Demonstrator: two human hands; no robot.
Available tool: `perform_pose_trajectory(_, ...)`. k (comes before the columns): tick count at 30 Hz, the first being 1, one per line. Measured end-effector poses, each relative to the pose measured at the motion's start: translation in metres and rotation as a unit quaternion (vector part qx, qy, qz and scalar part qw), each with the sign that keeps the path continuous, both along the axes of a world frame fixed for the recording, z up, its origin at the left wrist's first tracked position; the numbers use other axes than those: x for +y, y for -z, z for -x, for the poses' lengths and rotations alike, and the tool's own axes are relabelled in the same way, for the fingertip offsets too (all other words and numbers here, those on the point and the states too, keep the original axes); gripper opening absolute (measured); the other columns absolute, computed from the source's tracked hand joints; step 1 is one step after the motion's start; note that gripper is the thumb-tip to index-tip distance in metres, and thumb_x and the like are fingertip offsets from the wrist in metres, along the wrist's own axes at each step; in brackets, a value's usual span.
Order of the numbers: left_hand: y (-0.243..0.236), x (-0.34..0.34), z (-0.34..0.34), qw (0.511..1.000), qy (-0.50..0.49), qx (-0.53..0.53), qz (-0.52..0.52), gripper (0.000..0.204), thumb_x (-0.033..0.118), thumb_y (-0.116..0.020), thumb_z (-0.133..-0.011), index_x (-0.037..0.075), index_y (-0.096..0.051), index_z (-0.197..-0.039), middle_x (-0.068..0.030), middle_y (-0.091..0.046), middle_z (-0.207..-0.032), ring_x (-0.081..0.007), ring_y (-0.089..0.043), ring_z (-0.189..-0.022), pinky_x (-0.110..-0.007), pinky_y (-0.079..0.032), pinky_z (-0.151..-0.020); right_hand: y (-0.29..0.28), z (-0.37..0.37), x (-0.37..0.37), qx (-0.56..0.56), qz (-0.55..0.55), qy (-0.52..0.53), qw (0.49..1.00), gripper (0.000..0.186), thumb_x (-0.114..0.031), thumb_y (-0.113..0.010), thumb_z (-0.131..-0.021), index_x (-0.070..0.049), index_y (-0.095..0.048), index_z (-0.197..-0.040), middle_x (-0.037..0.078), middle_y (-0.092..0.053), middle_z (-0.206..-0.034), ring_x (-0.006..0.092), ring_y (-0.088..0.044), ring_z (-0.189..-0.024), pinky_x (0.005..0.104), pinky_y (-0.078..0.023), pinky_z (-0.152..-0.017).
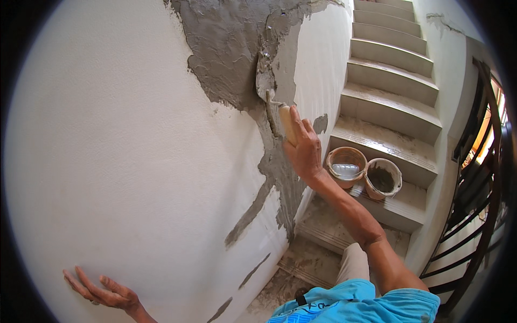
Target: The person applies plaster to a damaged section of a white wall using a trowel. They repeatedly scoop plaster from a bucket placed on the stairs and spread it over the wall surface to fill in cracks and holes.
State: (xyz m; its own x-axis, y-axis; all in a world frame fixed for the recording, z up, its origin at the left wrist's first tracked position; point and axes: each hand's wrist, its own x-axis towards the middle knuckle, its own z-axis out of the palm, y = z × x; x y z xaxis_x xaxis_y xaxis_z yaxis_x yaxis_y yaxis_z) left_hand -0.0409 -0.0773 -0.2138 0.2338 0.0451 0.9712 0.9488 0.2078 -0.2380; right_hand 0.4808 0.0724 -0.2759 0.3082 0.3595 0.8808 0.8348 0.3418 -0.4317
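My right hand (305, 148) grips the pale handle of a trowel (286, 121). The trowel's blade (264, 75) lies against the wall, coated in wet grey mortar. Around it spreads a large patch of grey mortar (223, 51), rough at its left edge, with a thick ridge along the blade. Below the trowel a grey smear (283, 172) runs down toward the stairs. Low on the left, my left hand (105, 293) is held with fingers spread beside the white wall (118, 161); whether it touches the wall I cannot tell. Nothing is in it.
Two buckets stand on a step to my right: one bucket (329, 161) with a clear plastic item inside, another bucket (400, 180) holding grey mortar. Stained stairs (393, 102) climb away from me. A dark railing (493, 183) curves along the far right.
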Motion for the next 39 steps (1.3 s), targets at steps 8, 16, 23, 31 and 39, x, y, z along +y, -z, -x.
perform_pose_trajectory(8,0.000,0.001,0.002,1.000,0.001,0.007,0.001,0.051,0.037,-0.036,-0.111,0.004,-0.052,-0.146,-0.0166,-0.036,-0.163,-0.0336,-0.029,-0.155,-0.057,-0.026,-0.126,0.003,-0.011,-0.038,0.035,0.006,-0.064,0.997,0.081,0.002,-0.068,-0.073,-0.005,-0.052,-0.151,0.021,-0.065,-0.105,0.0354,-0.068,-0.092,0.0433,-0.055,-0.084)
perform_pose_trajectory(16,-0.001,-0.002,0.001,1.000,-0.001,-0.002,0.002,0.051,0.038,-0.035,-0.111,0.004,-0.053,-0.145,-0.0173,-0.037,-0.163,-0.0337,-0.029,-0.155,-0.057,-0.027,-0.126,-0.057,-0.068,0.021,0.007,-0.045,-0.013,0.999,0.081,0.003,-0.072,-0.071,-0.008,-0.054,-0.150,0.018,-0.068,-0.109,0.0367,-0.069,-0.096,0.0449,-0.055,-0.085)
perform_pose_trajectory(23,0.000,-0.002,0.000,1.000,-0.015,0.002,0.002,0.052,0.039,-0.036,-0.111,0.004,-0.053,-0.145,-0.0170,-0.038,-0.162,-0.0339,-0.030,-0.155,-0.058,-0.027,-0.126,-0.034,-0.080,0.029,-0.010,-0.019,-0.036,0.999,0.085,0.003,-0.072,-0.068,-0.014,-0.055,-0.150,0.016,-0.067,-0.106,0.0345,-0.069,-0.093,0.0427,-0.054,-0.084)
perform_pose_trajectory(31,-0.003,-0.003,-0.005,1.000,-0.013,0.021,-0.006,0.050,0.035,-0.035,-0.113,0.003,-0.051,-0.149,-0.0173,-0.038,-0.162,-0.0344,-0.032,-0.153,-0.053,-0.028,-0.125,0.000,-0.077,0.002,0.028,-0.005,-0.118,0.993,0.086,0.004,-0.069,-0.065,-0.013,-0.058,-0.148,0.015,-0.066,-0.102,0.0315,-0.066,-0.089,0.0401,-0.053,-0.085)
perform_pose_trajectory(39,0.002,0.002,0.003,1.000,-0.002,0.004,-0.002,0.051,0.039,-0.037,-0.110,0.006,-0.053,-0.146,-0.0159,-0.036,-0.164,-0.0330,-0.029,-0.155,-0.057,-0.026,-0.126,-0.020,-0.059,0.026,-0.005,-0.028,-0.006,1.000,0.083,0.001,-0.067,-0.072,-0.014,-0.053,-0.152,0.016,-0.064,-0.104,0.0356,-0.068,-0.090,0.0451,-0.055,-0.082)
